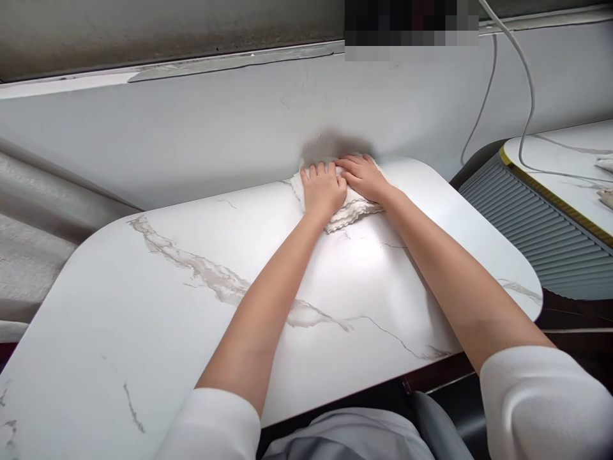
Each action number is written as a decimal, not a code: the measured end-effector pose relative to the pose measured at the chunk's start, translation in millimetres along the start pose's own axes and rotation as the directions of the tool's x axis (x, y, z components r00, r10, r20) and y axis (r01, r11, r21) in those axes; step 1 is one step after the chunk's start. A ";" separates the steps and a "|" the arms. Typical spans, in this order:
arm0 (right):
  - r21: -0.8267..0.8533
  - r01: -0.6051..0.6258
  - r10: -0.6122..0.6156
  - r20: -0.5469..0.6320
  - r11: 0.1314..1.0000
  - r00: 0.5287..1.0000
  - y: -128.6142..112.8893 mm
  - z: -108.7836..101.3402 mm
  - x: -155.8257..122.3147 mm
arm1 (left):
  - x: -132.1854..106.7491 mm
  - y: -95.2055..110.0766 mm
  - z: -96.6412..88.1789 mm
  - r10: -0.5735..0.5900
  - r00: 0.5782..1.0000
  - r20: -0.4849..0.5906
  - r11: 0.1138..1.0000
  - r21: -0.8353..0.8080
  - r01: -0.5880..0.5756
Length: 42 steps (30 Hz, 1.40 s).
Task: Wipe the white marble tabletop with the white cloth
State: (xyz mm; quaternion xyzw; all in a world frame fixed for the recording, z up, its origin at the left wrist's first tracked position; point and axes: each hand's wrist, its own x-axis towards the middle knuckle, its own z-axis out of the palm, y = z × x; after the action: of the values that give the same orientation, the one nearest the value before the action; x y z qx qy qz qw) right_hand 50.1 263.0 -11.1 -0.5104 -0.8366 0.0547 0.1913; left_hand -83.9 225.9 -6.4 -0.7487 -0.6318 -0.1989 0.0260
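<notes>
Soft, even light, pale glare on the tabletop (359, 275), dim shadow against the wall (230, 121), pixelation above.

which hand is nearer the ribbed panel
Right. The right hand is on the cloth, nearer the ribbed panel; the left hand is on the cloth too, farther off.

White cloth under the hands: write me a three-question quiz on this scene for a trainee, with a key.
1. Multiple choice: how many of the person's hands rest on the white cloth on the table?
a) none
b) one
c) both
2. True or false: the cloth lies at the table's near edge, against the person's body.
3. Fill the gap: the grey panel at the right has a ____ surface, not a smooth one.

Key
1. c: the left hand and the right hand.
2. False: it lies at the far edge, by the wall.
3. Ribbed.
</notes>
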 end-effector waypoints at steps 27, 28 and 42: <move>-0.102 -0.113 0.110 -0.029 0.988 0.993 -22.9 -52.2 -214.1 | -147.9 98.3 -33.8 0.297 0.945 0.140 0.954 -0.087 -0.287; -0.101 -0.114 0.111 -0.037 0.988 0.993 -25.4 -54.1 -224.8 | -156.5 102.1 -35.6 0.316 0.938 0.139 0.948 -0.092 -0.306; -0.108 -0.282 0.281 -0.028 0.953 0.959 3.9 -92.3 -302.8 | -194.7 174.3 -33.5 0.443 0.896 0.023 0.894 -0.094 -0.439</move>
State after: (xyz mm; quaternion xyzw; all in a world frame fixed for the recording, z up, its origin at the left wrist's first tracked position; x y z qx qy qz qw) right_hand 210.9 -9.7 -7.3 -0.6346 -0.7559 0.0315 0.1580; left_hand 50.1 -0.9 -3.0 -0.8770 -0.4370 -0.1984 0.0239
